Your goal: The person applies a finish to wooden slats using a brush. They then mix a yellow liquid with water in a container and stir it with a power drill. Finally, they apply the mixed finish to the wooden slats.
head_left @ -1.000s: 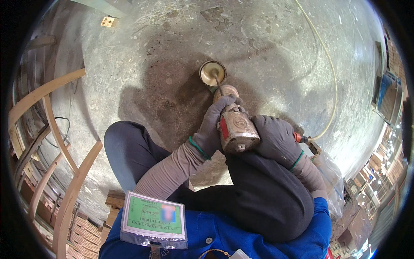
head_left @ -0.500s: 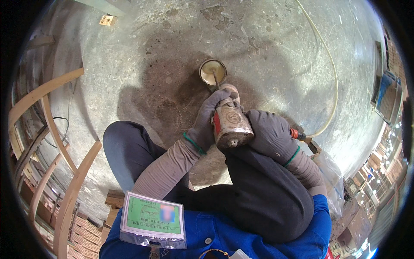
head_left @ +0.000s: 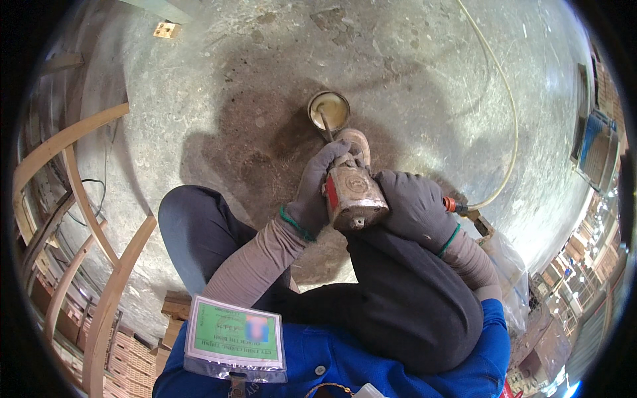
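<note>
A worn metal air drill (head_left: 357, 198) with a red patch on its side is held in both gloved hands. My left hand (head_left: 317, 179) is closed round its front end. My right hand (head_left: 415, 204) is closed round its handle, where a red hose fitting (head_left: 454, 205) sticks out. From the drill's front a thin rod (head_left: 326, 125) slants into a round can (head_left: 310, 119) on the floor. Cream-coloured liquid (head_left: 335, 108) fills part of the can, and the rod's lower end is hidden in it. My shoe (head_left: 358, 142) stands right beside the can.
A pale air hose (head_left: 515, 132) curves over the concrete floor (head_left: 411, 86) on the right. Curved wooden frame parts (head_left: 109, 312) stand at the left. A small wood block (head_left: 166, 30) lies at the far left. Clear plastic sheeting (head_left: 511, 278) is by my right elbow.
The rod's tip has shifted left within the liquid, and its slant has changed. The drill has tilted slightly; both hands keep their hold. The can sits almost in the same place.
</note>
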The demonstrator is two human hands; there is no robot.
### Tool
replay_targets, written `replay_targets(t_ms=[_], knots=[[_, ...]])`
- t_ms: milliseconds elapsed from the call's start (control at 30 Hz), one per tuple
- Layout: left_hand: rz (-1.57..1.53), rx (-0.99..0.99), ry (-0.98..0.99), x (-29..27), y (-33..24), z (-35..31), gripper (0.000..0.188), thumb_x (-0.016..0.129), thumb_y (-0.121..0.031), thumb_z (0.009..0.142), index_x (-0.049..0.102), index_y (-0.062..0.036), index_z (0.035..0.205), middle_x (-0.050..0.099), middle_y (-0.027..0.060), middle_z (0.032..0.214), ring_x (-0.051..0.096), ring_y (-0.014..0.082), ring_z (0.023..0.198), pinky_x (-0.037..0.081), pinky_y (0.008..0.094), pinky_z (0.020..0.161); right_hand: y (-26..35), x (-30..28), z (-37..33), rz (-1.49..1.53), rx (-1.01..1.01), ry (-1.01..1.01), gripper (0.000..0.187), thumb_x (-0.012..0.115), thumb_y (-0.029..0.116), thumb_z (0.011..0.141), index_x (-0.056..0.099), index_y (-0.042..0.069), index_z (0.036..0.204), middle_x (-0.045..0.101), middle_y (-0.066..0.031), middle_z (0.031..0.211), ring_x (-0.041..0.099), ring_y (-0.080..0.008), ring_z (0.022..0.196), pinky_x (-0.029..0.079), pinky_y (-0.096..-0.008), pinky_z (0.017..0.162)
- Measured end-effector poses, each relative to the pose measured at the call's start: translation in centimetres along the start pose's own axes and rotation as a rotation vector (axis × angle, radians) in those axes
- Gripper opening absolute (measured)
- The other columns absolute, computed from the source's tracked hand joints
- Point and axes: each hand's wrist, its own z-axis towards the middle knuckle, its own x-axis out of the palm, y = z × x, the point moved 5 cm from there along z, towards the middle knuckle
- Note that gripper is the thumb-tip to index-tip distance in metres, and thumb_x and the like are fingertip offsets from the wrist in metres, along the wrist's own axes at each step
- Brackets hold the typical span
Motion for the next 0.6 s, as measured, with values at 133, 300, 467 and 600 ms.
replay_targets(t_ms=[133, 300, 467, 600], knots=[[-0.012, 0.019, 0.052, -0.7, 0.6, -0.3, 0.026, 0.051, -0.027, 0.095, 0.054, -0.0054, 0.109, 0.056, 0.0070, 0.096, 0.060, 0.0174, 0.089, 0.052, 0.0315, 0.083, 0.1, 0.1, -0.2, 0.018, -0.017, 0.020, 0.044, 0.067, 0.045, 0.073, 0.056, 0.008, 0.094, 0.063, -0.0148, 0.081, 0.064, -0.0337, 0.074, 0.048, -0.0436, 0.061], [0.005, 0.053, -0.028, -0.5, 1.7, -0.6, 0.026, 0.052, -0.028, 0.094, 0.054, -0.0049, 0.107, 0.057, 0.0068, 0.093, 0.060, 0.0174, 0.087, 0.053, 0.0315, 0.082, 0.0, -0.5, -0.9, 0.037, -0.008, 0.044, 0.043, 0.067, 0.044, 0.072, 0.056, 0.008, 0.093, 0.063, -0.0146, 0.080, 0.064, -0.0335, 0.073, 0.048, -0.0437, 0.062], [-0.191, -0.107, 0.042, -0.4, 2.7, 0.3, 0.026, 0.055, -0.028, 0.092, 0.055, -0.0044, 0.102, 0.057, 0.0064, 0.087, 0.061, 0.0179, 0.084, 0.053, 0.0317, 0.080, -0.1, -1.1, -1.4, 0.073, 0.005, 0.033, 0.041, 0.067, 0.043, 0.072, 0.057, 0.008, 0.091, 0.064, -0.0142, 0.080, 0.064, -0.0331, 0.073, 0.048, -0.0432, 0.062], [-0.224, -0.148, 0.059, 0.2, 3.0, 0.1, 0.027, 0.057, -0.027, 0.091, 0.053, -0.0034, 0.104, 0.056, 0.0075, 0.088, 0.060, 0.0186, 0.084, 0.053, 0.0326, 0.080, -0.8, -0.5, -1.8, 0.026, 0.039, 0.063, 0.040, 0.067, 0.042, 0.072, 0.057, 0.008, 0.090, 0.064, -0.0144, 0.080, 0.064, -0.0330, 0.074, 0.048, -0.0429, 0.063]])
